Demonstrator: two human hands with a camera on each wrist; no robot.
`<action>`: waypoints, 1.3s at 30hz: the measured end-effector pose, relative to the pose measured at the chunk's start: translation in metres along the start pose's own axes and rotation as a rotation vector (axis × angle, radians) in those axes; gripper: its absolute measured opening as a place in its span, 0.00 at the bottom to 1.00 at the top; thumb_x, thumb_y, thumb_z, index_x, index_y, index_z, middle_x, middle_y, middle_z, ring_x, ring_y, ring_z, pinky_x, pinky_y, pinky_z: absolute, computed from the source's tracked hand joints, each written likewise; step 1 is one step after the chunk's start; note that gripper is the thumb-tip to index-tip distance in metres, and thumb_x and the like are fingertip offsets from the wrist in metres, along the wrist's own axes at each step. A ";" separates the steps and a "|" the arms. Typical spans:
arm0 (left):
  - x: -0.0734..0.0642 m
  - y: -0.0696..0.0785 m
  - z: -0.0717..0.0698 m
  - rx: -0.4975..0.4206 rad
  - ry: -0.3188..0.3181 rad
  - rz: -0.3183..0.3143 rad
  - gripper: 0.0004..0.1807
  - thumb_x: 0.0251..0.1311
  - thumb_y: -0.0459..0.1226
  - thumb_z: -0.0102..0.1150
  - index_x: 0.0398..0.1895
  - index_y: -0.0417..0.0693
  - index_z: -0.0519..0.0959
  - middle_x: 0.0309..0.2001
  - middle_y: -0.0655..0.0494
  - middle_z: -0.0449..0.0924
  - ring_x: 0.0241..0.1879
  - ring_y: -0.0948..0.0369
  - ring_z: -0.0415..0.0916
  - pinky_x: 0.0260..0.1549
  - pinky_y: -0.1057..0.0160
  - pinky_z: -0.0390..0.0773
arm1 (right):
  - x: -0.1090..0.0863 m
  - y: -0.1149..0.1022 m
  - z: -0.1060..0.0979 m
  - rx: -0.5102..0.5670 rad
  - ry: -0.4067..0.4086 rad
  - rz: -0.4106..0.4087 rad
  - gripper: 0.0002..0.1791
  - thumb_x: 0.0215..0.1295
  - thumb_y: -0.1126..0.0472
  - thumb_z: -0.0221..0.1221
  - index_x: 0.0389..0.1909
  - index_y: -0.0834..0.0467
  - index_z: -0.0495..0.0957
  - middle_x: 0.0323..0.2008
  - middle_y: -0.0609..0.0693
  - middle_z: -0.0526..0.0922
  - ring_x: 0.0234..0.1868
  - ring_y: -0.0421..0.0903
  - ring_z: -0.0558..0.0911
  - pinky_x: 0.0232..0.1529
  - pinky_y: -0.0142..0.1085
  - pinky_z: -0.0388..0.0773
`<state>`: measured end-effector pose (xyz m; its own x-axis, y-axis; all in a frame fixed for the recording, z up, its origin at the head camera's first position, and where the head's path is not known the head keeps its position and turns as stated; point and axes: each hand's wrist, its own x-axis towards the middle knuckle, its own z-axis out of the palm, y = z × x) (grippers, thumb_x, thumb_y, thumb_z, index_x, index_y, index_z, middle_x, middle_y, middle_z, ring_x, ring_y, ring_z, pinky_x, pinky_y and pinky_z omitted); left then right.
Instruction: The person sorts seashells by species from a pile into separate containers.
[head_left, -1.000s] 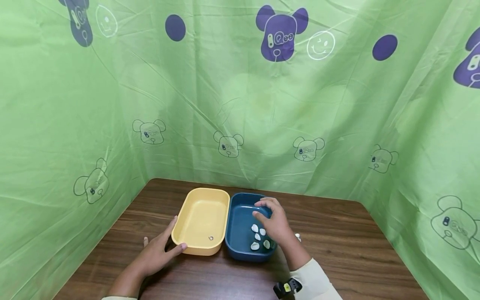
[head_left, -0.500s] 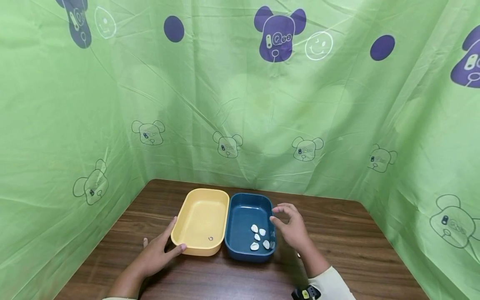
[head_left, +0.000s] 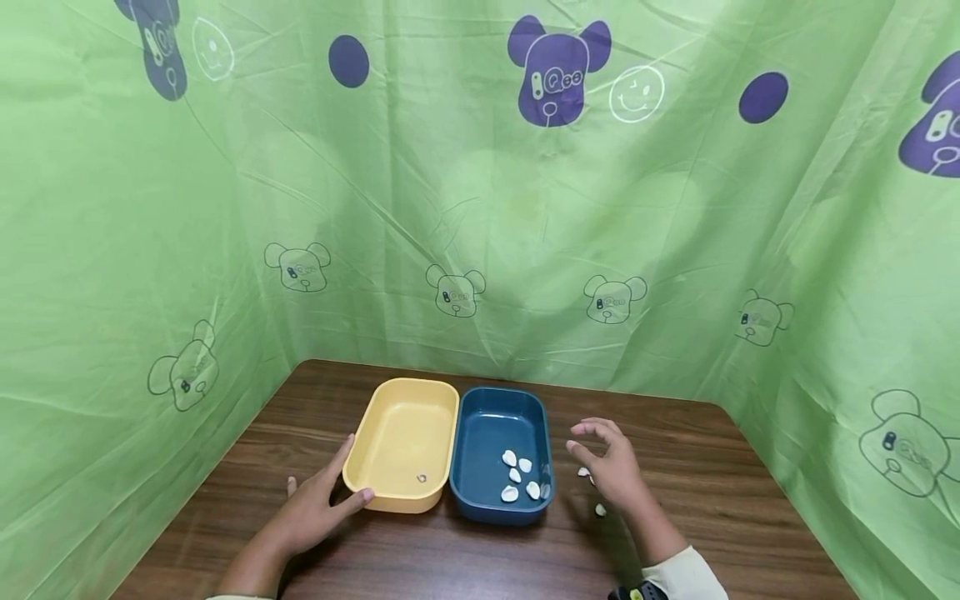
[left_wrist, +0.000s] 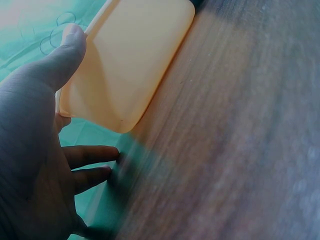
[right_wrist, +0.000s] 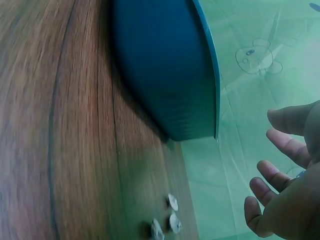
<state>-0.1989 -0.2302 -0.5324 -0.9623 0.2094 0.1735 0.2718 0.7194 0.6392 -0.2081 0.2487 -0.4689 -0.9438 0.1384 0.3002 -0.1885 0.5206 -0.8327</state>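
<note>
My left hand point(head_left: 311, 508) touches the near-left corner of a yellow plastic box point(head_left: 401, 498), thumb at the near rim and index finger along the left side. Its fingers lie fairly straight in the left wrist view. One tiny brownish piece point(head_left: 422, 478) lies in that box. My right hand point(head_left: 611, 467) hovers right of a dark blue box point(head_left: 495, 512), holding nothing, fingers spread and slightly bent. Several small white shell-like pieces point(head_left: 510, 493) lie inside the blue box. A few similar pieces point(head_left: 600, 509) lie on the table below my right hand, one partly hidden by it.
Both boxes stand side by side on a dark wood-grain table point(head_left: 712, 500). A green curtain point(head_left: 525, 208) with bear prints surrounds the table's back and sides. A black watch point(head_left: 639, 591) sits on my right wrist.
My right hand has moved from over the blue box to the right, above the loose white pieces. A translucent piece now shows at the blue box's near-right corner. The left hand stays put.
</note>
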 end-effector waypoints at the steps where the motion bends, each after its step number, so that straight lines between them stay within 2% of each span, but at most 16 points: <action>1: 0.000 0.000 0.000 0.001 0.002 0.000 0.55 0.73 0.60 0.65 0.92 0.58 0.44 0.86 0.36 0.56 0.79 0.24 0.60 0.62 0.03 0.33 | 0.000 0.002 -0.002 -0.007 0.002 0.002 0.10 0.69 0.67 0.73 0.50 0.61 0.89 0.64 0.59 0.82 0.70 0.55 0.78 0.70 0.49 0.73; 5: -0.002 0.002 0.000 0.005 -0.001 0.005 0.55 0.73 0.61 0.64 0.92 0.57 0.44 0.85 0.36 0.57 0.79 0.24 0.62 0.62 0.03 0.34 | 0.000 0.013 -0.008 -0.024 0.020 0.007 0.11 0.69 0.68 0.72 0.50 0.62 0.88 0.62 0.59 0.83 0.66 0.50 0.78 0.66 0.38 0.73; 10: -0.002 0.001 -0.001 0.002 0.003 0.000 0.56 0.73 0.60 0.65 0.92 0.58 0.44 0.85 0.37 0.58 0.79 0.25 0.62 0.63 0.04 0.34 | -0.002 0.028 -0.017 0.008 0.034 0.037 0.12 0.69 0.66 0.72 0.52 0.64 0.88 0.61 0.59 0.84 0.61 0.42 0.77 0.61 0.24 0.70; 12: -0.002 0.001 0.000 -0.002 0.004 -0.003 0.56 0.73 0.60 0.65 0.92 0.58 0.44 0.85 0.36 0.57 0.79 0.24 0.61 0.63 0.04 0.34 | -0.002 0.035 -0.020 0.014 0.025 0.063 0.14 0.71 0.65 0.72 0.54 0.65 0.87 0.63 0.59 0.83 0.61 0.42 0.77 0.61 0.24 0.71; 17: -0.002 0.000 -0.001 -0.004 -0.001 -0.010 0.56 0.73 0.60 0.65 0.92 0.59 0.43 0.86 0.36 0.56 0.79 0.24 0.60 0.63 0.04 0.33 | 0.000 0.054 -0.023 -0.013 0.005 0.109 0.17 0.73 0.62 0.71 0.57 0.66 0.86 0.64 0.58 0.82 0.63 0.46 0.77 0.64 0.35 0.75; 19: -0.002 0.000 -0.001 -0.004 -0.003 -0.014 0.56 0.73 0.60 0.65 0.92 0.60 0.43 0.86 0.36 0.55 0.79 0.24 0.60 0.63 0.04 0.33 | 0.000 0.061 -0.024 -0.010 0.005 0.112 0.16 0.73 0.63 0.71 0.57 0.66 0.86 0.63 0.58 0.83 0.62 0.45 0.79 0.64 0.34 0.77; 23: -0.002 0.001 -0.001 0.000 -0.009 -0.011 0.56 0.73 0.61 0.65 0.92 0.59 0.43 0.86 0.36 0.56 0.79 0.24 0.61 0.63 0.04 0.34 | -0.001 0.073 -0.023 0.036 0.011 0.136 0.17 0.72 0.64 0.72 0.57 0.67 0.85 0.61 0.59 0.84 0.57 0.38 0.81 0.58 0.24 0.77; 28: -0.001 0.003 -0.002 0.002 -0.007 -0.009 0.56 0.73 0.60 0.65 0.92 0.58 0.43 0.85 0.35 0.58 0.78 0.24 0.62 0.63 0.04 0.34 | -0.001 0.082 -0.024 0.070 0.009 0.156 0.18 0.71 0.65 0.73 0.56 0.69 0.84 0.59 0.62 0.87 0.52 0.32 0.82 0.52 0.20 0.77; 33: 0.000 0.003 -0.001 -0.001 -0.003 0.002 0.56 0.73 0.60 0.65 0.92 0.58 0.44 0.85 0.35 0.56 0.79 0.24 0.61 0.62 0.04 0.35 | -0.001 0.089 -0.026 0.066 0.024 0.126 0.14 0.69 0.68 0.72 0.52 0.69 0.86 0.57 0.65 0.88 0.49 0.29 0.82 0.51 0.18 0.77; 39: -0.002 0.004 -0.002 -0.004 -0.006 -0.005 0.56 0.73 0.60 0.65 0.92 0.58 0.44 0.85 0.35 0.57 0.79 0.24 0.61 0.63 0.04 0.34 | -0.001 0.107 -0.028 -0.008 -0.016 0.093 0.12 0.69 0.64 0.74 0.49 0.65 0.88 0.51 0.59 0.90 0.46 0.29 0.82 0.50 0.22 0.78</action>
<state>-0.1964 -0.2292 -0.5290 -0.9636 0.2100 0.1655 0.2669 0.7177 0.6432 -0.2195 0.3281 -0.5448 -0.9613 0.1729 0.2145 -0.0979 0.5132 -0.8526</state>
